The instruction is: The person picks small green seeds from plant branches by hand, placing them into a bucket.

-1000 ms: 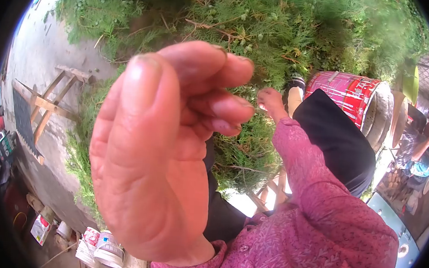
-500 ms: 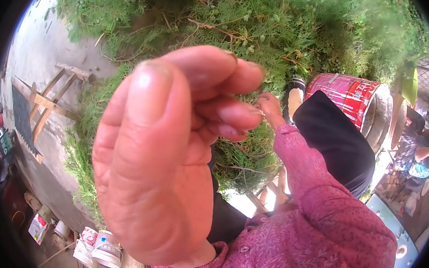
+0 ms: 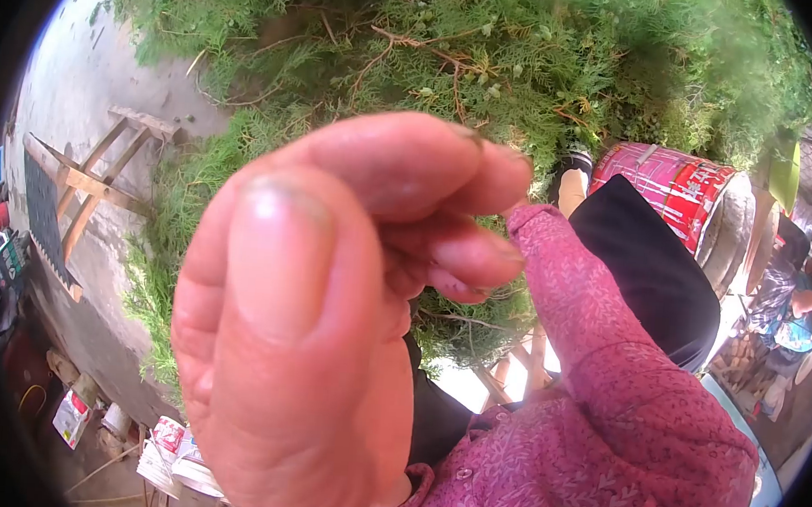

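Observation:
My left hand (image 3: 309, 313) fills the middle of the head view, very close to the camera. Its fingers curl loosely, the thumb stands apart from them, and nothing shows in the hand. My right arm, in a pink patterned sleeve (image 3: 576, 282), reaches forward toward the green conifer branches (image 3: 492, 64). Behind the left fingertips my right hand is hidden past the cuff, so its grip and anything in it cannot be seen. The feathery branches, some with small pale cones, spread beyond both hands.
A red and pink bucket (image 3: 670, 186) lies on its side beside my black-clad knee (image 3: 646, 277). On the left, a wooden frame (image 3: 103, 189) rests on the concrete floor. White pails (image 3: 166, 453) stand at lower left. Another person (image 3: 794, 296) sits at far right.
My left hand has shifted slightly right and down, nearer the camera. My right hand, visible before near the branches, has gone out of sight behind the left fingers.

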Demonstrator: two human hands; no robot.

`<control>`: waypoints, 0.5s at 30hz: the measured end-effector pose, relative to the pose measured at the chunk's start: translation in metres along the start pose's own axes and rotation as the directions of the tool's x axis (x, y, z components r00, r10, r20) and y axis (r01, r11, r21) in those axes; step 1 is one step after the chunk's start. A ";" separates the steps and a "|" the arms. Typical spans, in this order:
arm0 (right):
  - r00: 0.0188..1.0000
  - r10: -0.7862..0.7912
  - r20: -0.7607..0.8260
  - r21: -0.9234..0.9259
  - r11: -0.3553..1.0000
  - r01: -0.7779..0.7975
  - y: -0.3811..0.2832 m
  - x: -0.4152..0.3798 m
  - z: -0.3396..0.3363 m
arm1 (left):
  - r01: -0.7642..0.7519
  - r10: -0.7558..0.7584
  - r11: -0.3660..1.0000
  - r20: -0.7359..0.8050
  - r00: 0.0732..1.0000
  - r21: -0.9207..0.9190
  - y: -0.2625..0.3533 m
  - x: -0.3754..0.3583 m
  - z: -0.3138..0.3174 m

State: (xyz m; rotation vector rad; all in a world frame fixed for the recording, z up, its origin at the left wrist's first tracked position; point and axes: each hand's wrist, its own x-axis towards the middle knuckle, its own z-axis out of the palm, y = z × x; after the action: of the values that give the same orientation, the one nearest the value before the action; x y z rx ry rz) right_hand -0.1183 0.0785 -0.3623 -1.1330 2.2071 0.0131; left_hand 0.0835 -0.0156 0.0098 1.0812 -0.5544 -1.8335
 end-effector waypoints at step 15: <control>0.989 0.135 -0.056 0.389 0.915 -0.103 0.021 -0.034 -0.011 | -0.088 0.085 0.994 -0.053 0.995 -0.058 -0.012 -0.004 0.006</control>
State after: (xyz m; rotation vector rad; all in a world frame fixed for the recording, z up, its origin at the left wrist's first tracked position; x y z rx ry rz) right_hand -0.1250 0.1132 -0.3407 -0.7898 2.2181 -0.4070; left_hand 0.0737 -0.0071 0.0057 1.0446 -0.5053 -1.7324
